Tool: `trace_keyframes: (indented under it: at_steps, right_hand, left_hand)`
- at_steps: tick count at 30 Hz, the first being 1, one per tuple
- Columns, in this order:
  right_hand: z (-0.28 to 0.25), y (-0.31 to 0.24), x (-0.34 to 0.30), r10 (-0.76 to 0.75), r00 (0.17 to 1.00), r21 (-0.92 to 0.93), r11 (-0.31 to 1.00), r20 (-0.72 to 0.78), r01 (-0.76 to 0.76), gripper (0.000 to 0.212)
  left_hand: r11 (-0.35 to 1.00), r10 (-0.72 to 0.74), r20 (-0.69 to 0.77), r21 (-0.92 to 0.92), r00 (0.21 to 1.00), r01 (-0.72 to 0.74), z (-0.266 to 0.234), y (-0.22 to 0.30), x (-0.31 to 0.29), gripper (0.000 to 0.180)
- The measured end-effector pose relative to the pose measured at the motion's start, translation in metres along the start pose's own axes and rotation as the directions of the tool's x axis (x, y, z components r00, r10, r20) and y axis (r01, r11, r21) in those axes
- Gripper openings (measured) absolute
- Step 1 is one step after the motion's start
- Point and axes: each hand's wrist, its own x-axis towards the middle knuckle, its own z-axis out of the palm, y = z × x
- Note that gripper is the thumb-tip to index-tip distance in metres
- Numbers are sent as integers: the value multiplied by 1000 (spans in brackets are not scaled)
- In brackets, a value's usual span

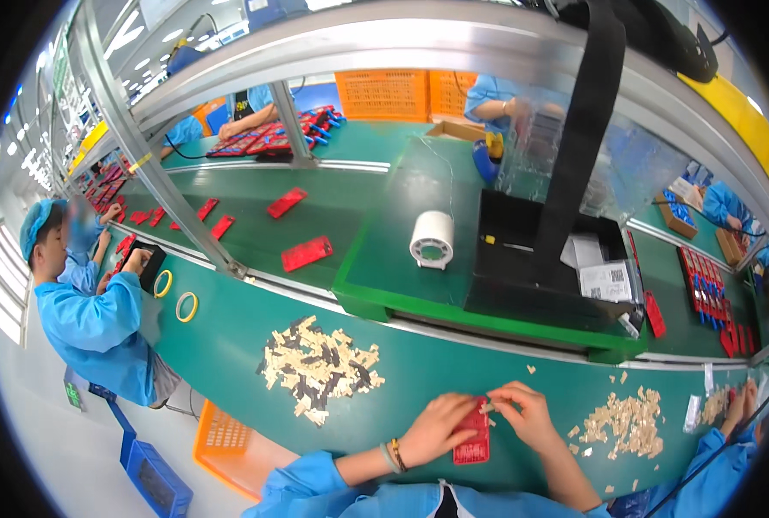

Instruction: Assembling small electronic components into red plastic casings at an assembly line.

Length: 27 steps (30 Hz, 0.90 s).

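A small red flat part (471,449) with a patterned surface lies on the green table in front of me. My left hand (440,425) holds it from the left, fingers over its upper end and thumb on its face. At its upper right corner, the fingers of my right hand (527,418) are pinched on a small tan piece (486,408). A pile of tan and dark pieces (319,367) is spread left of my hands. To the right lies a heap of small tan pieces (626,423).
Beyond the table, a green conveyor carries red parts (306,253). A raised green platform holds a white fan (433,239) and a black bin (514,289). Two tape rolls (186,306) lie left, near a co-worker (91,302). An orange crate (229,445) stands below the table edge.
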Motion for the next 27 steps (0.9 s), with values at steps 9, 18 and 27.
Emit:
trace_keyframes:
  at_steps: [9, 18, 27]
  right_hand:
    - [10, -23, 36, -94, 994, -5, 996, -60, 93, 14]
    - [22, -13, 26, -421, 903, -386, 850, -87, 359, 21]
    - [36, 10, 1, -327, 941, -369, 888, -88, 275, 16]
  left_hand:
    - [523, -433, -1, -815, 902, 250, -11, -9, 31, 16]
    - [647, -313, -55, -743, 948, 171, -24, -9, 26, 11]
    - [974, -66, -173, -226, 983, 25, -24, -4, 26, 5]
